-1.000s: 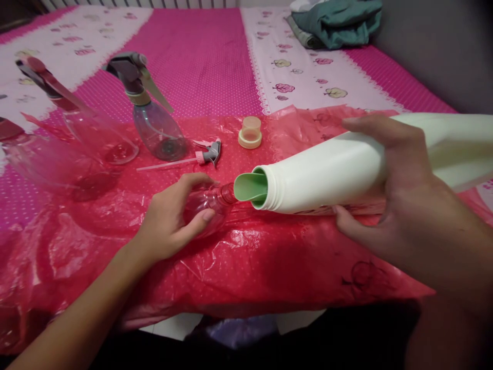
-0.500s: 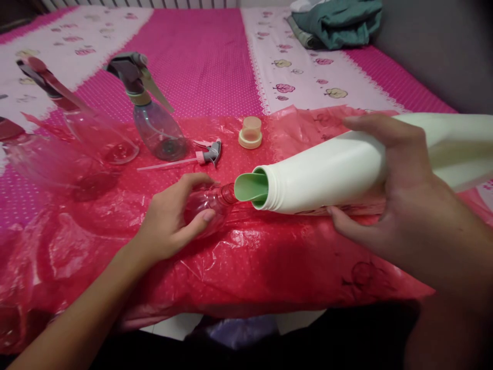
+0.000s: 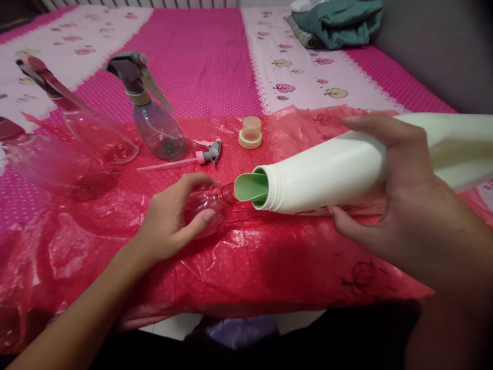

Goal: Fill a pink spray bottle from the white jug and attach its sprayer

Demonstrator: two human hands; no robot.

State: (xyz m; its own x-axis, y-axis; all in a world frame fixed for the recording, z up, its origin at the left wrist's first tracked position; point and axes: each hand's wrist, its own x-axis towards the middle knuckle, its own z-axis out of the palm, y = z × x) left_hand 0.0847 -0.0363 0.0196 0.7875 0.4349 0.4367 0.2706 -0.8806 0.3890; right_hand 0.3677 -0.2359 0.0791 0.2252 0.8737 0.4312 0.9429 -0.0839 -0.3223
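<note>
My left hand (image 3: 173,216) is closed around a clear spray bottle (image 3: 210,205) without its sprayer head, its neck turned to the right. In my right hand (image 3: 408,205) is a large pale-green jug (image 3: 327,169), tipped nearly level with its mouth facing left. The jug's green pouring spout (image 3: 249,187) sits right at the neck of the spray bottle; whether they touch, I cannot tell. No stream of liquid can be made out. Behind my left hand lies a pink-and-grey trigger sprayer (image 3: 210,153) with its thin tube. A cream cap (image 3: 250,133) stands beyond the spout.
At the left stand a grey-headed spray bottle (image 3: 159,128), a pink-headed spray bottle (image 3: 96,123) and another clear bottle (image 3: 50,159). Red plastic sheeting (image 3: 269,262) covers the bed's near edge. Folded green cloth (image 3: 339,23) lies at the back right.
</note>
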